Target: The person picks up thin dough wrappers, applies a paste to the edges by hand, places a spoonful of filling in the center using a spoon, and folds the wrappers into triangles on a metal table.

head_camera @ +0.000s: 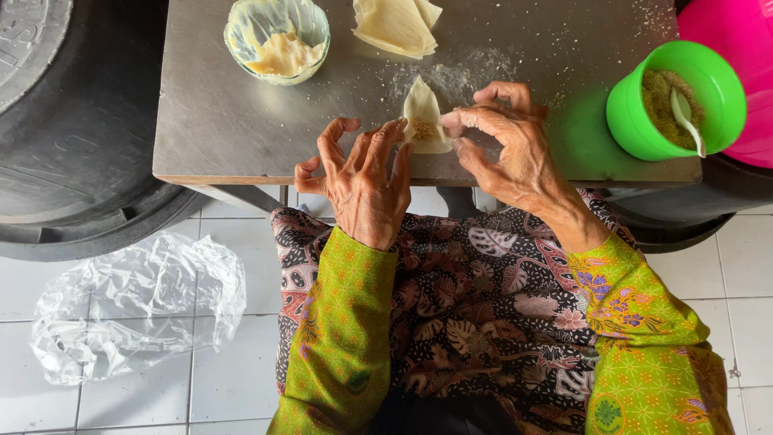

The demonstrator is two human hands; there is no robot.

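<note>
On steel table [241,121]: wrapper [422,121] filled, half-folded. Right hand [507,145] pinches its edge; left hand [362,173] fingers spread, touching. Sealing unfinished.

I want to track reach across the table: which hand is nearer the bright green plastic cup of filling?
Right. The right hand is just left of the green cup; the left hand is farther left, beyond the folded dough wrapper.

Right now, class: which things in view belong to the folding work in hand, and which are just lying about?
In use:
left hand
right hand
filled wrapper
wrapper stack
green filling bowl with spoon
clear bowl of paste
metal table

Lying about:
crumpled plastic bag
black tub
pink basin
</note>
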